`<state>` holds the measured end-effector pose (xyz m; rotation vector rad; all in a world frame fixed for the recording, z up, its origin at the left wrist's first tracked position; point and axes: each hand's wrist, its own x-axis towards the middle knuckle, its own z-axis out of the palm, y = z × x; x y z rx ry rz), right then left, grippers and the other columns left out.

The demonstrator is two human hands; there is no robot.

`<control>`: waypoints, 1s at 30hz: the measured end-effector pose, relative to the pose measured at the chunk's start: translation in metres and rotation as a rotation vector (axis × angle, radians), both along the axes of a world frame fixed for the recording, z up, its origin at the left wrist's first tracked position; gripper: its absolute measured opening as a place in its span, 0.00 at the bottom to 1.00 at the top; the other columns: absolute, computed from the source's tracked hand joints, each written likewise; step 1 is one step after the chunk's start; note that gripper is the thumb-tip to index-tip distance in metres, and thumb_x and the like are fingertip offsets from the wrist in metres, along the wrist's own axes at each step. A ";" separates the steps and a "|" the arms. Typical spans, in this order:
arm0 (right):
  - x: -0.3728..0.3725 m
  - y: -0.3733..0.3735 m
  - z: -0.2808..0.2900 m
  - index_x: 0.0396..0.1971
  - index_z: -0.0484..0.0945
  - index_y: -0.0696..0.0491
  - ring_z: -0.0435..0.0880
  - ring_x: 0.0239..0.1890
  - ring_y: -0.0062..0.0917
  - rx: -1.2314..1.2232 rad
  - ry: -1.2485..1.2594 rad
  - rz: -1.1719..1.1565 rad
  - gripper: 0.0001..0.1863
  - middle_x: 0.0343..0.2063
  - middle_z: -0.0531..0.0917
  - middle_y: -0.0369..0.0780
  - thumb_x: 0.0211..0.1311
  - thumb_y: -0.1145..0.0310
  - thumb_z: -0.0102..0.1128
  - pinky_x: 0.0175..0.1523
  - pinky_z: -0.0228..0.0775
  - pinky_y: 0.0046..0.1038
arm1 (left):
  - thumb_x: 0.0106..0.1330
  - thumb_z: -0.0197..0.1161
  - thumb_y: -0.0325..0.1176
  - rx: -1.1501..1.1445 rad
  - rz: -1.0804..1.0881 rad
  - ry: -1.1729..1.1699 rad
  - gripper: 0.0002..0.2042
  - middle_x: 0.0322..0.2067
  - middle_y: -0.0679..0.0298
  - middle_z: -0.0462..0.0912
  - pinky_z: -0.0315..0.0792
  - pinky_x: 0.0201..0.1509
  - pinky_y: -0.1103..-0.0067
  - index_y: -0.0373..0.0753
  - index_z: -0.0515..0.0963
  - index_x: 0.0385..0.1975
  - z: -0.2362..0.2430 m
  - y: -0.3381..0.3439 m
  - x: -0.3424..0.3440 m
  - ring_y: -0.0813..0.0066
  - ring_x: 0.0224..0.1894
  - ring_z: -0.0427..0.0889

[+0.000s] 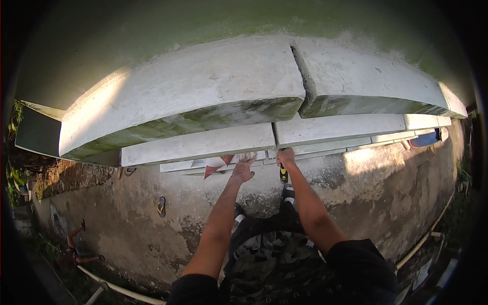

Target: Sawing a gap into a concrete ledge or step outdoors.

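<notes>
My left hand (245, 166) lies with its fingers stretched out at the lower edge of the pale concrete slabs (198, 145). Beside its fingers are a red-and-white pointed piece (213, 165) and some white sheet-like surface, partly under the slab's edge. To its right, my right hand (285, 156) is closed round a tool with a yellow-and-black handle (283, 174). The handle sticks out below the fist towards me, and the tool's other end is hidden. The hand is close to the gap between two slabs.
A higher ledge (203, 76) with a wide crack runs along the green wall (244, 23). On the stained concrete floor (127, 229) lies a flip-flop (161, 207). A person (71, 251) is at the lower left near a pale pipe (117, 288). A blue object (426, 139) sits far right.
</notes>
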<state>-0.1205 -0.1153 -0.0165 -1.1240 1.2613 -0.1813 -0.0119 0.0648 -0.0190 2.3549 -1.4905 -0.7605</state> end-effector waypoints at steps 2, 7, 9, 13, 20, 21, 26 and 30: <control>-0.002 0.001 -0.004 0.10 0.64 0.57 0.66 0.06 0.23 0.038 -0.046 -0.060 0.20 0.08 0.68 0.38 0.58 0.64 0.53 0.10 0.56 0.27 | 0.46 0.64 0.37 0.008 -0.001 0.053 0.46 0.63 0.47 0.50 0.39 0.68 0.61 0.48 0.43 0.65 0.002 -0.004 -0.001 0.54 0.67 0.45; -0.013 0.014 -0.017 0.10 0.65 0.57 0.67 0.07 0.23 0.150 0.024 0.009 0.21 0.08 0.68 0.39 0.58 0.62 0.53 0.10 0.56 0.26 | 0.46 0.64 0.36 -0.027 0.001 -0.010 0.46 0.62 0.45 0.52 0.40 0.68 0.60 0.49 0.43 0.65 -0.003 0.008 0.003 0.52 0.65 0.48; -0.006 0.006 -0.021 0.10 0.64 0.56 0.65 0.06 0.24 0.095 -0.019 -0.027 0.21 0.08 0.67 0.38 0.58 0.62 0.53 0.10 0.54 0.25 | 0.46 0.64 0.36 -0.015 0.025 0.063 0.45 0.60 0.46 0.56 0.40 0.68 0.61 0.50 0.43 0.65 -0.002 0.001 0.006 0.53 0.65 0.51; -0.003 -0.008 -0.018 0.12 0.62 0.54 0.60 0.06 0.21 0.265 -0.088 -0.067 0.20 0.07 0.62 0.35 0.59 0.61 0.53 0.12 0.50 0.24 | 0.47 0.62 0.36 -0.011 0.030 0.051 0.43 0.58 0.48 0.61 0.39 0.68 0.62 0.51 0.46 0.65 -0.004 -0.001 0.002 0.57 0.64 0.54; -0.020 -0.006 0.014 0.12 0.62 0.53 0.59 0.06 0.19 0.314 -0.051 0.035 0.19 0.08 0.62 0.33 0.60 0.62 0.51 0.12 0.49 0.24 | 0.49 0.64 0.36 0.005 0.031 0.126 0.43 0.58 0.43 0.60 0.41 0.68 0.62 0.49 0.45 0.65 0.003 -0.002 0.001 0.50 0.64 0.52; -0.015 -0.009 0.015 0.11 0.62 0.53 0.58 0.06 0.18 0.289 -0.056 0.047 0.20 0.07 0.61 0.33 0.60 0.63 0.52 0.11 0.48 0.23 | 0.48 0.64 0.36 -0.006 0.033 0.114 0.43 0.58 0.43 0.58 0.40 0.68 0.61 0.48 0.45 0.65 0.001 -0.004 0.006 0.50 0.65 0.50; -0.017 0.007 0.013 0.11 0.61 0.53 0.57 0.06 0.18 0.207 0.016 0.080 0.20 0.07 0.60 0.32 0.60 0.64 0.52 0.12 0.48 0.23 | 0.47 0.64 0.35 -0.050 0.029 0.004 0.43 0.59 0.44 0.57 0.39 0.68 0.61 0.49 0.45 0.64 -0.005 0.006 0.001 0.52 0.65 0.49; -0.004 -0.010 0.000 0.13 0.62 0.55 0.59 0.07 0.19 0.248 -0.038 0.062 0.19 0.08 0.62 0.34 0.60 0.62 0.53 0.12 0.50 0.24 | 0.48 0.61 0.36 -0.017 0.010 -0.004 0.43 0.60 0.50 0.59 0.36 0.69 0.63 0.50 0.43 0.65 -0.001 0.001 0.003 0.55 0.66 0.48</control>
